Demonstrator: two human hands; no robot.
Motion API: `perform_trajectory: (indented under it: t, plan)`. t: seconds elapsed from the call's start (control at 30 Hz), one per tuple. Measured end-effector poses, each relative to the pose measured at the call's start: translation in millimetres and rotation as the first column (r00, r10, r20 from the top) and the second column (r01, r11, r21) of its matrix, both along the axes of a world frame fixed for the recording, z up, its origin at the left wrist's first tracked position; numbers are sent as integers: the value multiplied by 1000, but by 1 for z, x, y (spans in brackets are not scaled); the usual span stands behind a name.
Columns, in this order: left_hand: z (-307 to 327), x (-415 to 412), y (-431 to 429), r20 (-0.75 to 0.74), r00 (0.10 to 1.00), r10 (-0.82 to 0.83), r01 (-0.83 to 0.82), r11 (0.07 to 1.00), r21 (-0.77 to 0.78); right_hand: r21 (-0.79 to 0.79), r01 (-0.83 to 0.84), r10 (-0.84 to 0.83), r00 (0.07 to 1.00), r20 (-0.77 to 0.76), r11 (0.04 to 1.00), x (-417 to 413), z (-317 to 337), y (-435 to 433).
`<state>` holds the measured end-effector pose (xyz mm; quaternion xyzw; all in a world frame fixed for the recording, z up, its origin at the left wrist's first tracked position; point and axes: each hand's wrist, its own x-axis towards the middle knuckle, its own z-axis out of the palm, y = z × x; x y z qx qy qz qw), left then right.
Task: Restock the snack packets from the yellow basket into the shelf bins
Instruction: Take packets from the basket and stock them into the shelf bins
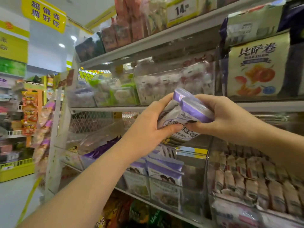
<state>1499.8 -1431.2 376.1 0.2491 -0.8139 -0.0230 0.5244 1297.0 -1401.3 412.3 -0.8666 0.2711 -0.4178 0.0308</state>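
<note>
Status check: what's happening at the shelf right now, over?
Left hand and right hand both gripping purple-white snack packets. Matching packets in clear bin below. Nothing blocking the bin.

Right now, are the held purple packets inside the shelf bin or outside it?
Outside. The left hand and right hand grip the purple packets in the air above the clear bin of matching packets.
</note>
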Motion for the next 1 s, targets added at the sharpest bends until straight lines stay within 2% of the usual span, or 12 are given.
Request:
perform_trajectory:
  t: [0.1,0.17,0.27,0.37,0.5,0.67,0.77,0.87,0.93,0.97,1.0]
  plan:
    - [0,-2,-8,-10,997,79,-80,995,-68,-216,143,-146,989,-1,966,1,-7,-2]
    - [-4,-5,-14,20,986,164,-163,986,-45,-278,219,-240,970,-44,936,2,-13,-8]
    - [-16,0,-24,140,949,282,-289,957,37,-334,331,-391,911,-132,883,-2,-24,-24]
    - [-27,12,-34,192,888,417,-437,896,76,-380,487,-591,772,-234,786,-7,-31,-44]
    - [-40,29,-42,174,876,449,-473,870,136,-332,664,-741,571,-354,670,-6,-24,-77]
    - [-55,46,-53,167,876,452,-473,873,118,-435,710,-830,428,-357,554,6,-14,-125]
    - [-61,56,-59,125,898,422,-438,888,144,-335,750,-811,450,-374,570,19,-9,-158]
    - [-67,63,-64,107,916,388,-401,901,166,-244,734,-761,536,-366,634,32,-9,-189]
    - [-71,66,-66,108,922,373,-387,907,167,-118,636,-617,660,-430,763,42,-12,-202]
    - [-73,67,-67,106,924,367,-380,911,163,43,542,-472,765,-439,839,47,-15,-208]
    - [-75,68,-67,104,927,361,-373,914,158,247,442,-324,857,-401,862,50,-18,-213]
